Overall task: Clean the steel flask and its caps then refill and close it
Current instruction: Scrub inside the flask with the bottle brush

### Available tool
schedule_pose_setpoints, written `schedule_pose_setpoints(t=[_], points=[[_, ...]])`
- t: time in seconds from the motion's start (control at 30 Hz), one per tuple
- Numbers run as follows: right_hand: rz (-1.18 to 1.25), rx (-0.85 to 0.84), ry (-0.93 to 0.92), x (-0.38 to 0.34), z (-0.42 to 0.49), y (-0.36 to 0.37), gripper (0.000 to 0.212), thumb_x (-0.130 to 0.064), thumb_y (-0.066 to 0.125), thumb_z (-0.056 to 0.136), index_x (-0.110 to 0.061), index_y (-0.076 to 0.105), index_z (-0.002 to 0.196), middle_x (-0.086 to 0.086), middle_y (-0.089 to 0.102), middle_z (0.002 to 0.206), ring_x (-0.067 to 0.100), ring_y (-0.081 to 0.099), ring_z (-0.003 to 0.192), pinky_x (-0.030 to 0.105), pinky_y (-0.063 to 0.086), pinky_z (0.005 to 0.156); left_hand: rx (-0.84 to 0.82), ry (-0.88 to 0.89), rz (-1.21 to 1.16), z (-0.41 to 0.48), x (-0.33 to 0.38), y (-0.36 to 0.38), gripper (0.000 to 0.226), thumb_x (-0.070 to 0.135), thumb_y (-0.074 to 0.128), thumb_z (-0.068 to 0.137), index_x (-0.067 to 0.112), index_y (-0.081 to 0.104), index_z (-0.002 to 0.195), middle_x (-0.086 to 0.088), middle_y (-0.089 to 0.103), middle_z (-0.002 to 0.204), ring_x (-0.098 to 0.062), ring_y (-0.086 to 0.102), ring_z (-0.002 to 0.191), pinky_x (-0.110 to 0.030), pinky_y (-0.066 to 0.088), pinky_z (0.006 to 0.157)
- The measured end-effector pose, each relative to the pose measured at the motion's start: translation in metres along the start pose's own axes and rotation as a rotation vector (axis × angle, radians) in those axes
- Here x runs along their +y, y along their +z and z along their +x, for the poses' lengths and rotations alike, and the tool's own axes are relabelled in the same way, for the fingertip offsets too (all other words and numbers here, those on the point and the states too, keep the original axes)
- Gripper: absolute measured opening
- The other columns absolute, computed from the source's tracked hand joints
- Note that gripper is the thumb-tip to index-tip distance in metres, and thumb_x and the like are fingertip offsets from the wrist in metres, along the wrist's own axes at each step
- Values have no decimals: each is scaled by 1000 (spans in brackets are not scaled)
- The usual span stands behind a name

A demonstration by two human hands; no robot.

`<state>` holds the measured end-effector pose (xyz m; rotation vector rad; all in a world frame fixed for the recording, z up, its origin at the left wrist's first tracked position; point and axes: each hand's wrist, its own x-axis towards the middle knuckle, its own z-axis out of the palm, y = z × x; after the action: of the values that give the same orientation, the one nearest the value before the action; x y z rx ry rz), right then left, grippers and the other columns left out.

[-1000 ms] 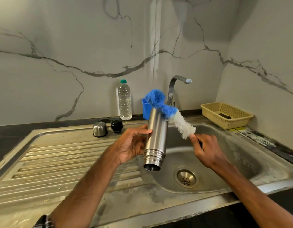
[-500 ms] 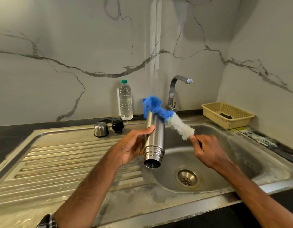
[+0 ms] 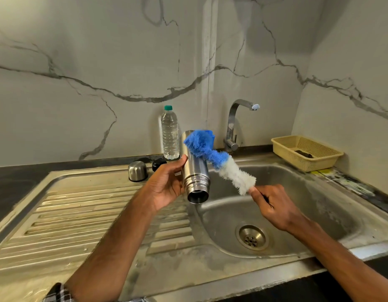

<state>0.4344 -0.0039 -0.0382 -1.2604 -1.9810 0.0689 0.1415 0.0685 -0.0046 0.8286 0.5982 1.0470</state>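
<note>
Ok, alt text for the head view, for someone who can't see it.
Over a sink, the left hand holds an uncapped flask, mouth toward the camera, while the right hand holds a blue-and-white brush against its outside. A steel cap and black cap stand on the sink's ledge; a bottle, tap and basket sit behind.

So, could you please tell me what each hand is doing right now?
Left hand: holding the flask.
Right hand: gripping the brush by its handle.

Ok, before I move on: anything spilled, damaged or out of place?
Nothing stands out. The left hand grips the flask, the right hand holds the brush against its outside; steel cap and black cap sit nearby.
</note>
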Motion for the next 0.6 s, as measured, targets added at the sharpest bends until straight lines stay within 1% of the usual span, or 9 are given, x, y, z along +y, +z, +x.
schedule_pose_setpoints(t=[0.1,0.13,0.2,0.27,0.33,0.43,0.5,0.57,0.6], points=[[40,-34,-95,-3,-4,2,50,-42,41,103,-24,45,56,-1,37,47,15,36,40,25,23,45,-5,-3,-37,0,-1,-1,57,16,83,69,0,60,119,-13,68,98,-25,67,84,-36,61,73],[45,-46,-121,-3,-5,2,50,-40,42,103,-20,44,57,-2,36,47,13,34,40,24,22,45,-18,0,-60,0,-1,-2,54,14,82,66,1,61,114,-12,69,93,-23,68,80,-34,61,68],[34,-38,-115,-3,-4,1,50,-40,42,102,-21,42,57,-4,34,47,10,33,40,23,21,46,-28,25,-80,-1,2,-4,36,12,74,75,2,62,108,-12,71,89,-22,70,74,-32,62,62],[40,-14,-61,-4,-3,0,50,-45,41,101,-26,40,55,-8,34,47,8,33,40,21,21,46,-14,49,-63,-1,5,-5,32,15,72,83,1,63,111,-13,70,95,-24,68,81,-34,62,65],[46,-33,-91,-4,-4,0,50,-43,41,102,-25,40,55,-7,33,47,9,32,40,23,21,45,-16,60,-49,0,4,-6,42,18,80,76,3,65,111,-13,68,100,-25,66,86,-35,60,67],[35,-69,-154,-4,-5,2,50,-39,41,103,-20,41,57,-4,31,48,11,32,39,30,22,45,-30,75,-53,-2,4,-7,39,18,85,67,5,69,100,-11,71,92,-22,70,76,-32,61,63],[28,-30,-89,-4,-3,-1,51,-44,40,102,-22,39,56,-8,31,48,9,32,40,27,22,45,-40,70,-41,-2,4,-6,54,19,90,62,3,66,108,-12,70,96,-23,69,80,-35,61,68],[31,-9,-59,-4,-3,-1,52,-46,39,101,-22,40,55,-8,33,47,10,33,40,25,22,45,-41,68,-27,-1,4,-6,51,20,86,69,3,64,112,-12,69,100,-24,70,82,-36,60,70],[29,-17,-82,-4,-4,0,53,-44,39,102,-20,42,56,-6,34,47,11,33,39,27,22,44,-50,74,-31,0,4,-5,53,20,90,65,3,66,109,-12,70,98,-23,70,80,-35,60,68]])
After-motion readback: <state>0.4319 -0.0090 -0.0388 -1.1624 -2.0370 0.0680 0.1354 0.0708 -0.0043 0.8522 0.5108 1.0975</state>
